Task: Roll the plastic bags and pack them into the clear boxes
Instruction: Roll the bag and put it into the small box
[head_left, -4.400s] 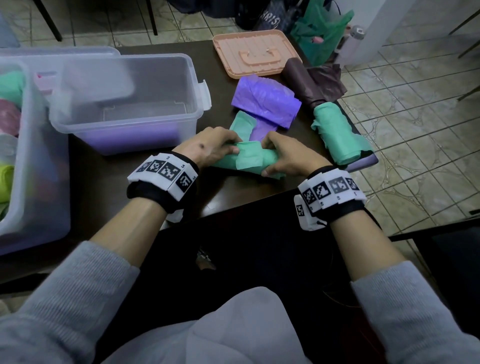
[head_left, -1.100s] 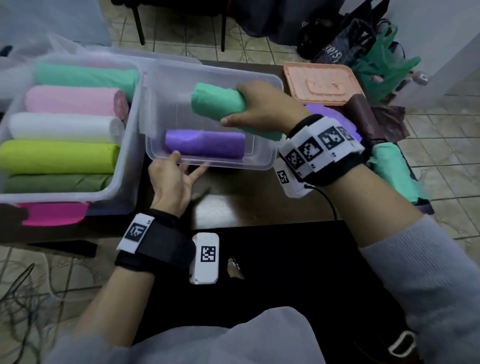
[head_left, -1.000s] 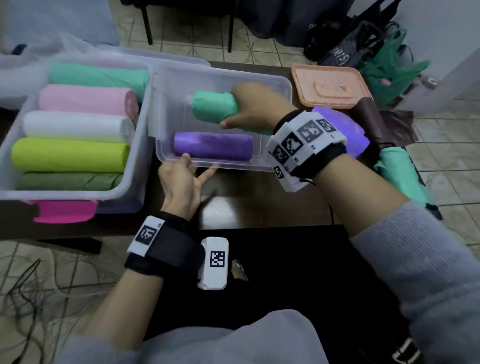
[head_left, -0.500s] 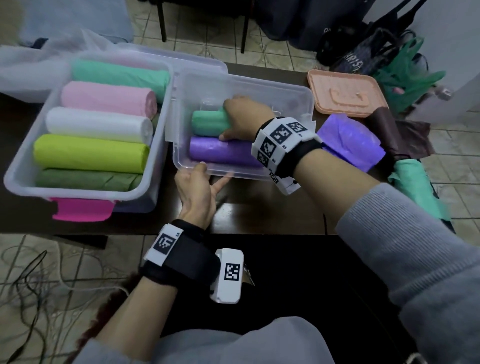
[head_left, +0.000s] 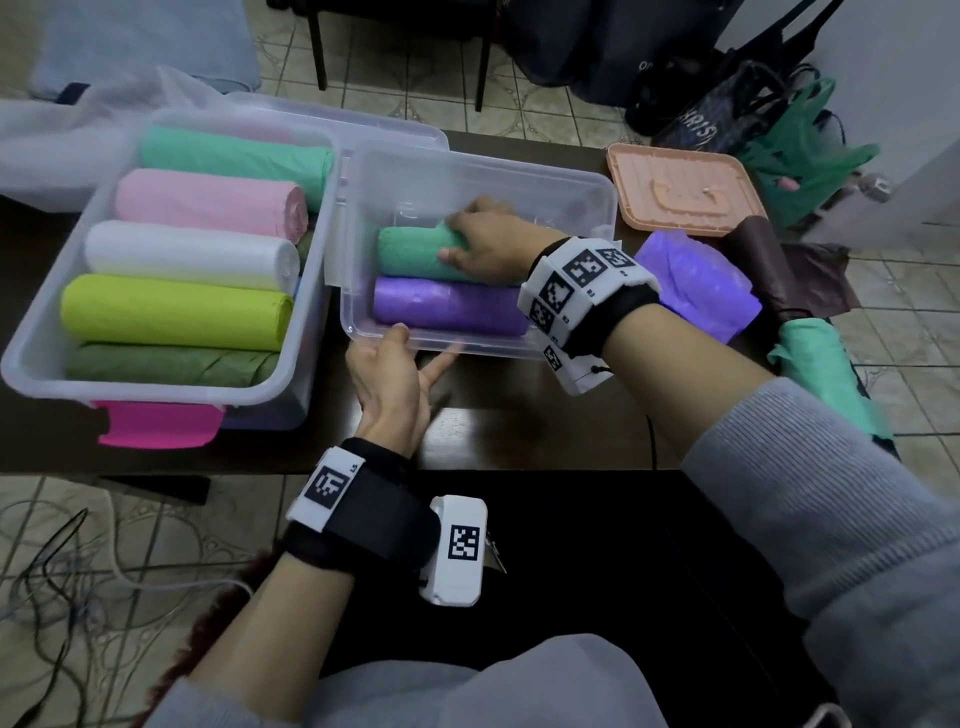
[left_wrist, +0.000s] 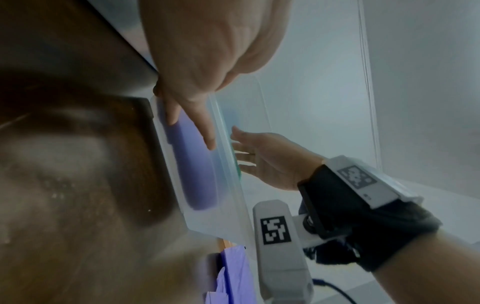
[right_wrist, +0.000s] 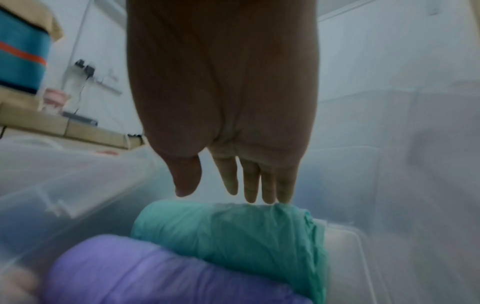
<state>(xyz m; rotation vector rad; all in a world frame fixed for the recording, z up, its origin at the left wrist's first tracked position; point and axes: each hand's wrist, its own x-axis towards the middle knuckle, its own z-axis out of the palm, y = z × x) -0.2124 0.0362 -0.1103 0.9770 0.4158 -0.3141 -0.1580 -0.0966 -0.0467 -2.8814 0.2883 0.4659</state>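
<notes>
flanking the small box (head_left: 597, 202): a full box (head_left: 31, 364), loose bags (head_left: 696, 286).

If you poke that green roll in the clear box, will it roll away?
Probably not far: the green roll lies snug against the purple roll. Its crinkled plastic looks soft, so it would likely squish, and it could unroll if lifted loosely.

Green roll (head_left: 415, 252): lies flat in the right clear box (head_left: 483, 176), touching the purple roll (head_left: 447, 306) at the near wall.
Left clear box (head_left: 31, 358): holds five rolls lying side by side.
Loose bags: purple bag (head_left: 696, 283) lies crumpled beside the right box.
</notes>
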